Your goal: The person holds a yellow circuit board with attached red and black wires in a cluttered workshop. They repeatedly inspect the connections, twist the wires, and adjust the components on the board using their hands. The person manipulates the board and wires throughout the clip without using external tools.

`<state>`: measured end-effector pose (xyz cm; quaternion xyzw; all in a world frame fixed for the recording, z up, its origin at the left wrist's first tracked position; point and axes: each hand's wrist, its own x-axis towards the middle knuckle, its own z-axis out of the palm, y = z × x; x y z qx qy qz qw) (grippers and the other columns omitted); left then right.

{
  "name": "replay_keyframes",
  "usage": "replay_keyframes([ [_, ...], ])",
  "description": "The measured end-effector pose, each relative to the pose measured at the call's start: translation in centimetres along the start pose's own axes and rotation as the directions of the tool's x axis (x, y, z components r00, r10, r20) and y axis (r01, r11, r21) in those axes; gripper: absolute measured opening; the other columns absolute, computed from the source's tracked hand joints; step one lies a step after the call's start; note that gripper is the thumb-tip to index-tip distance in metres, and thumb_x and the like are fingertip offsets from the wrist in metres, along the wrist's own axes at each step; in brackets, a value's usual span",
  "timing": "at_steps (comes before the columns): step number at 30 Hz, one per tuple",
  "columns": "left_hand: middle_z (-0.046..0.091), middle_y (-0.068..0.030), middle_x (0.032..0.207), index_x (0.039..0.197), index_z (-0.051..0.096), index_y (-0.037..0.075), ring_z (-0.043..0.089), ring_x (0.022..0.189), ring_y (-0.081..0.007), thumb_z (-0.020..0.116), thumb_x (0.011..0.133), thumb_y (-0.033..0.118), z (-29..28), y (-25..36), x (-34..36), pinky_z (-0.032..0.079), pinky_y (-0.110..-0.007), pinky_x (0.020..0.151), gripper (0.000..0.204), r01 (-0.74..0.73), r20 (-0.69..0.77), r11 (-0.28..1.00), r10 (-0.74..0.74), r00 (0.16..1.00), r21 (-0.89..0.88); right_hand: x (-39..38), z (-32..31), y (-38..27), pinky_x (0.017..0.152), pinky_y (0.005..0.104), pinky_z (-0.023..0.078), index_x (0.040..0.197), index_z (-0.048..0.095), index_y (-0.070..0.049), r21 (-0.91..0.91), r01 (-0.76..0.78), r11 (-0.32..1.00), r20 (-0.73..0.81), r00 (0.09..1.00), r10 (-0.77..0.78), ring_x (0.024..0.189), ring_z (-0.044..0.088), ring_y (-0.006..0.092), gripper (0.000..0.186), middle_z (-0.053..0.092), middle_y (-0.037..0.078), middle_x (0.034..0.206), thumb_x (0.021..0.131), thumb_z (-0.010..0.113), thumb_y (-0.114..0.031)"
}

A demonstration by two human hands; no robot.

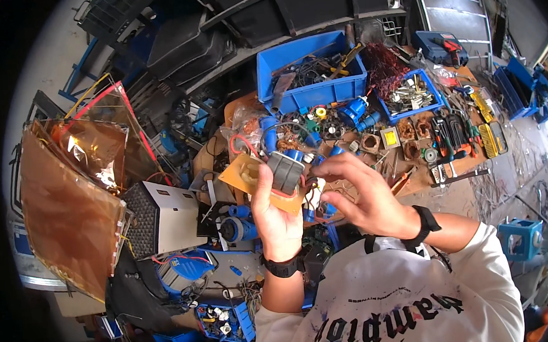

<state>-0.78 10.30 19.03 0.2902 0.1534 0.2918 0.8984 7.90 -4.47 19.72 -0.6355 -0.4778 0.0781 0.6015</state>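
Note:
A dark grey, ribbed block-shaped part is gripped in my left hand, whose thumb is up along its left side. Under it is a flat yellow-orange board, also resting on that hand. Thin dark and red wires hang from the block's right side. Beside these wires is my right hand, its thumb and forefinger apart with nothing visible between them. Whether a fingertip touches the wires I cannot tell. Dark bands circle both wrists.
Beyond my hands stands a blue bin of scrap, near a blue tray of metal parts. Pliers and other hand tools lie at the right. A white box and brown-amber sheets stand at the left.

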Motion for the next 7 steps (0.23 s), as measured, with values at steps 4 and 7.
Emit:
replay_keyframes([
  [4, 0.062, -0.0145, 0.109, 0.117, 0.054, 0.004, 0.061, 0.099, -0.0283, 0.059, 0.093, 0.031, 0.2, -0.3, -0.3, 0.055, -0.039, 0.08, 0.036, 0.062, -0.001, 0.969, -0.064, 0.998, -0.239, 0.2, 1.3, 1.1, 0.085, 0.0385, 0.048, 0.113, 0.053, -0.001, -0.022, -0.064, 0.998, -0.002, 0.998, 0.064, 0.1, 0.058, 0.0333, 0.031, 0.057, 0.016, 0.105, 0.086, 0.066, -0.009],
  [7, 0.054, -0.0166, 0.124, 0.125, 0.049, 0.007, 0.056, 0.107, -0.0376, 0.062, 0.091, 0.031, 0.6, -0.2, -0.6, 0.049, -0.047, 0.093, 0.044, 0.078, -0.031, 0.93, -0.096, 0.995, -0.359, 0.3, 1.0, 1.9, 0.085, 0.0381, 0.048, 0.113, 0.052, -0.002, 0.016, -0.123, 0.992, 0.043, 0.992, 0.123, 0.103, 0.057, 0.0329, 0.03, 0.054, 0.016, 0.11, 0.087, 0.065, -0.011],
])
